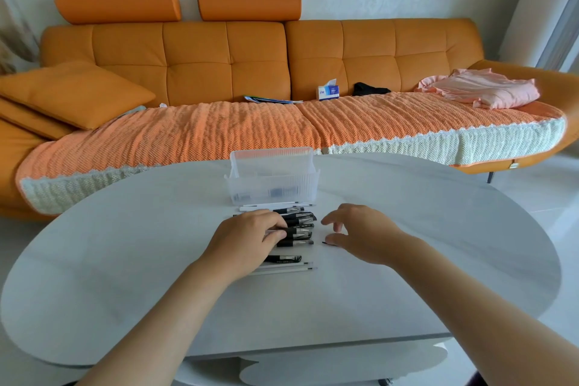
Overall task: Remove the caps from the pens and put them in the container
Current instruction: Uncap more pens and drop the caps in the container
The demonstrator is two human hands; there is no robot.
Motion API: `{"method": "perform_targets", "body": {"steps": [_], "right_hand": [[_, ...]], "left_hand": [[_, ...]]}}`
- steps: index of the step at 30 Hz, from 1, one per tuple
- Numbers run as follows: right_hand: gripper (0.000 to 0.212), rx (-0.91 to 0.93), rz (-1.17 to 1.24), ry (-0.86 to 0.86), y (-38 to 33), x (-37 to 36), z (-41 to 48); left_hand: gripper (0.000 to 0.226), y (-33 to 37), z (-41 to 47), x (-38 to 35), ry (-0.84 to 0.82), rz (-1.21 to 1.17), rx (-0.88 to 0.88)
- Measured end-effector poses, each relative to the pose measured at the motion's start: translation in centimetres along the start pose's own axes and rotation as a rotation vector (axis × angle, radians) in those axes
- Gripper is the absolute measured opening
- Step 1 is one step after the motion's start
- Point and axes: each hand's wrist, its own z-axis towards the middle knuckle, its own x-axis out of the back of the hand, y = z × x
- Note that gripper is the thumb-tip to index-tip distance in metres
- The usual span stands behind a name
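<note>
Several pens with black grips lie side by side on the white table, just in front of a clear plastic container. More pens lie nearer me, one black and thin white ones. My left hand lies over the left ends of the row, its fingers curled round one pen. To the right of the row my right hand hovers with its fingers loosely bent. A small black piece lies at its thumb tip; I cannot tell what it is.
The table is oval, and its far edge runs just behind the container. An orange sofa stands beyond it with cushions, a tissue box and folded pink cloth. White floor shows at the right.
</note>
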Motion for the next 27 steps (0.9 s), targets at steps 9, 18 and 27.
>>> {"method": "perform_targets", "body": {"steps": [9, 18, 27], "right_hand": [[0.029, 0.172, -0.019, 0.026, -3.1, 0.2, -0.1], [0.029, 0.175, -0.04, 0.014, -4.1, 0.2, 0.3], [0.016, 0.162, -0.029, 0.16, -4.8, -0.2, 0.6]], "left_hand": [[0.015, 0.3, 0.2, -0.2, 0.013, -0.007, -0.016], [0.014, 0.3, -0.1, 0.0, 0.078, 0.05, -0.055], [0.014, 0.2, -0.2, 0.0, 0.037, 0.013, -0.017]]}}
